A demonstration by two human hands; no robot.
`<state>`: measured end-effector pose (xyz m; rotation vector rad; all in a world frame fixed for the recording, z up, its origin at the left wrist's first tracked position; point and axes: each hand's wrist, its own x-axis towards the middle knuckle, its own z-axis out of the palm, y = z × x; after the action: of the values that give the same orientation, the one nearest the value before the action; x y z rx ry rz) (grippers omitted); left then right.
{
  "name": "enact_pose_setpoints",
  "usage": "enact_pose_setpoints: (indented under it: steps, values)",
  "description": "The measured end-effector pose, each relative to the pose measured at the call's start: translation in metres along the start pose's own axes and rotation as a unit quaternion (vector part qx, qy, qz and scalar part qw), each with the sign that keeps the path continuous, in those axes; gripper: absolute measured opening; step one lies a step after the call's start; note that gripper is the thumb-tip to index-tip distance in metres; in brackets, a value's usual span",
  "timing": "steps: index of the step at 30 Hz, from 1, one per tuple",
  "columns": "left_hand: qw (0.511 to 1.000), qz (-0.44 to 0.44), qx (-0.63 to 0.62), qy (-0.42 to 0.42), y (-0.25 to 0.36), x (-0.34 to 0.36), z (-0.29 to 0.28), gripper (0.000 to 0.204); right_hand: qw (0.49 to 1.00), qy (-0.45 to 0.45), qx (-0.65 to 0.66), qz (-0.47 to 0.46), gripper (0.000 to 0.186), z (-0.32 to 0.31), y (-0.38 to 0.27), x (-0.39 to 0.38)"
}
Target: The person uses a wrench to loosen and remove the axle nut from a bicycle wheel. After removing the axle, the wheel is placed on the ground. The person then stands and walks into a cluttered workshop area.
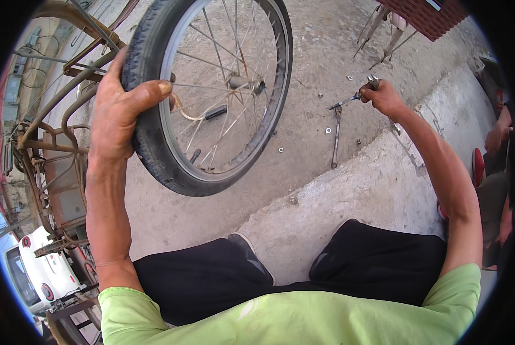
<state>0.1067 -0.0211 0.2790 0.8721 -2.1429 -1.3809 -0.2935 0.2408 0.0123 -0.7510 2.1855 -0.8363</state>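
Black-tyred wheel [240,82] was out front on the left, left hand [118,112] wrapped round tyre [194,185] and rim [171,138], right hand [387,99] gripping a metal tool [373,80]. Probably light but awkward one-handed; rubber seemed grippy, spokes [214,40] bendy, so the tyre looked the best grab tbh.

Large spoked bicycle wheel [246,84], black knobby rubber tyre [145,49] around grey metal rim [165,115]. Thin spokes, some rust-brown; dull metal hub at centre. Held up off ground, tilted, top cut off by view's edge. Well to its right, slim silvery metal tool [343,102], also held up, tip pointing left and slightly down; silvery forked metal head [373,81] just beside, unclear whether same piece.
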Motion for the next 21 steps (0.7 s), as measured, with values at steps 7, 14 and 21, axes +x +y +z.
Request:
enact_pose_setpoints:
  steps: [7, 14, 21]
  values:
    - [0.914, 0.338, 0.216, 0.059, -0.013, 0.002, 0.054, 0.079, 0.998, 0.044, -0.033, 0.006, 0.024, -0.016, 0.022, 0.0]
    - [0.795, 0.333, 0.448, -0.239, -0.214, -0.019, 0.16, 0.082, 0.993, 0.079, -0.084, 0.03, 0.024, -0.04, 0.052, 0.004]
    - [0.798, 0.281, 0.451, -0.284, -0.249, -0.056, 0.189, 0.078, 0.99, 0.076, -0.107, 0.05, 0.024, -0.055, 0.055, -0.017]
